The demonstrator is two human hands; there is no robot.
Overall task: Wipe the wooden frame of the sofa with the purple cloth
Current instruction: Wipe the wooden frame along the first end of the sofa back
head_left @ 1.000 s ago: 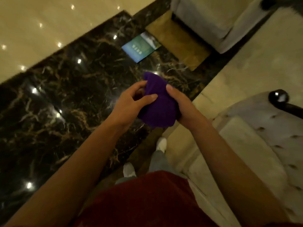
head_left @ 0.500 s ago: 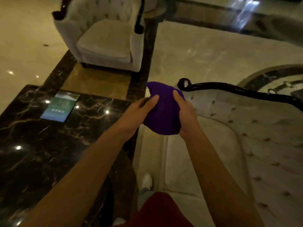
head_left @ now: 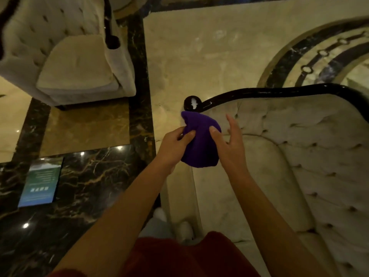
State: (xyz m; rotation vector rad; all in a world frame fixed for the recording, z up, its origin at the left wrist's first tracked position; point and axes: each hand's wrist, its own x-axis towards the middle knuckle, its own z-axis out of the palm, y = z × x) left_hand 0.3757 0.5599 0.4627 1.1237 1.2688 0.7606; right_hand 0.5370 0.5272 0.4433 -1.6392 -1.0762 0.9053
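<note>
The purple cloth (head_left: 200, 142) is bunched between my two hands, just below the round end knob of the dark wooden frame (head_left: 269, 92). My left hand (head_left: 175, 144) pinches the cloth's left side. My right hand (head_left: 229, 144) touches its right side with the thumb, and its fingers are spread apart. The glossy frame curves along the top of the cream tufted sofa (head_left: 299, 160) to the right. The cloth hangs a little short of the knob.
A second tufted armchair (head_left: 75, 64) with a dark frame stands at the upper left. A dark marble table (head_left: 79, 186) with a green card (head_left: 42, 182) on it is at the left. Pale polished floor lies beyond the sofa.
The view has swung up and right, so the sofa and its frame fill the right side. My right hand's fingers have opened off the cloth, and the cloth sits closer to the knob.
</note>
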